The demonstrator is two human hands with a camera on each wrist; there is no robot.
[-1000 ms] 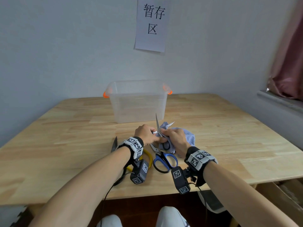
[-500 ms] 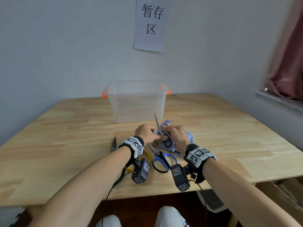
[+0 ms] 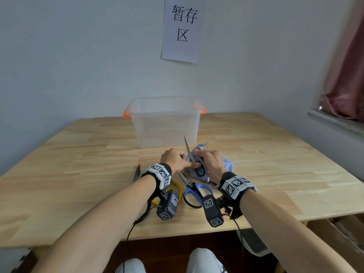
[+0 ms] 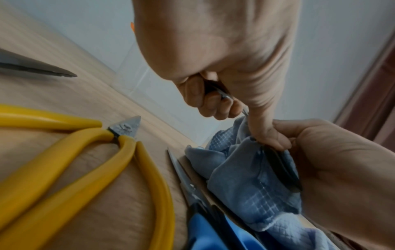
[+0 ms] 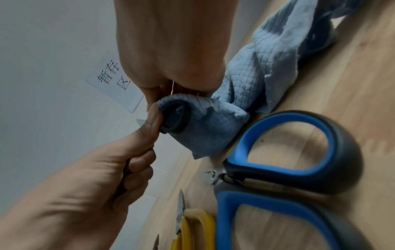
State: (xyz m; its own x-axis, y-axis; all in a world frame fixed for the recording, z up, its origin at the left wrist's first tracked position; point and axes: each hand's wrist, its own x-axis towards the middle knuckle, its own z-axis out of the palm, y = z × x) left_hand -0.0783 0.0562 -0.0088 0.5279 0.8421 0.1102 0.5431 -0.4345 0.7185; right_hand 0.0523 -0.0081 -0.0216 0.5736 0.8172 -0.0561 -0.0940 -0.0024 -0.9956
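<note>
Paper sheet (image 3: 181,29) on the wall (image 3: 78,56) — black characters 暂存 above 区

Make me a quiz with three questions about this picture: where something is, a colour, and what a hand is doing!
1. Where is the bin?
A. on the floor
B. on the table, near the wall
C. on a chair

2. What colour is the cloth?
A. red
B. green
C. blue

3. What is the right hand doing?
A. gripping the cloth
B. lying flat
C. lifting the bin

Answers:
1 B, it stands at the table's far side.
2 C, it looks pale blue in every view.
3 A, its fingers curl round the cloth wrapped on the black scissors.
</note>
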